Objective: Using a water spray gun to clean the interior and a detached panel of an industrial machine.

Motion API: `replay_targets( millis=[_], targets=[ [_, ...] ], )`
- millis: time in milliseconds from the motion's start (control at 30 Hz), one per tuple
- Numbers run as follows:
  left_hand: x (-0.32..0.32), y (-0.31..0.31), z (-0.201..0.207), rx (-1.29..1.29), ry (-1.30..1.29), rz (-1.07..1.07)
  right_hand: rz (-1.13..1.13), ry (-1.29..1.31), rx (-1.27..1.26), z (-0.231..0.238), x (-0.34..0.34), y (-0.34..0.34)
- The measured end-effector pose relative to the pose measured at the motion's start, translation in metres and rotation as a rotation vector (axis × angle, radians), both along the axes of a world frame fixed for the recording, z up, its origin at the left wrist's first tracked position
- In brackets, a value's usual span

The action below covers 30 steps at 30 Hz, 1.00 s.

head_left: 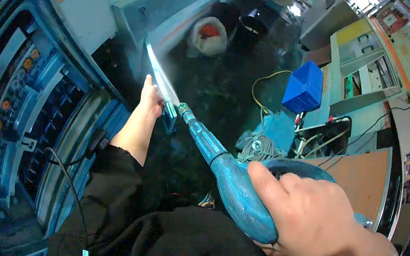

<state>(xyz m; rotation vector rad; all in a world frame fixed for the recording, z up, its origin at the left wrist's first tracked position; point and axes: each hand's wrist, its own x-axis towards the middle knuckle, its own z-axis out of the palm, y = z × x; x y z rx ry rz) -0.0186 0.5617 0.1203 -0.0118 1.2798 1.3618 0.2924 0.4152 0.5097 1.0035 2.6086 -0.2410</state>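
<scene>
My right hand [317, 223] is wrapped round the handle of a blue spray gun [245, 193], whose barrel points forward and to the left. White spray or mist seems to leave its nozzle [184, 110]. My left hand [152, 101], arm stretched out, grips a long, narrow flat bar [170, 114] that slants away from me. The nozzle is close to the bar's near end, and the mist runs along its side. Part of the left hand's fingers is hidden behind the bar, and its thumb points up along it.
At left stands an open machine cabinet [57, 108] with rows of orange-toothed parts. A blue bin [304, 89], coiled hose [259, 146] and workbench [355, 186] are at right. Ahead are a white sack [209, 38], a black bucket [249, 29] and a pale machine housing [166, 11].
</scene>
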Motion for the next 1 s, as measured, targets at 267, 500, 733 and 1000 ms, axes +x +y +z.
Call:
replay_targets(
  millis=[267,500,733,1000],
  targets=[
    [0.007,0.0,0.01,0.033,-0.036,0.049,0.001,0.06,0.007,0.001,-0.013,0.011],
    [0.002,-0.002,0.002,0.098,-0.11,0.021,-0.028,0.035,0.008,-0.003,-0.015,0.02],
    [0.003,-0.002,0.001,0.108,-0.044,0.006,-0.028,0.068,0.044,0.005,-0.031,0.017],
    [0.006,-0.003,0.009,-0.024,0.039,0.115,-0.032,-0.006,-0.071,-0.007,-0.004,0.014]
  ],
)
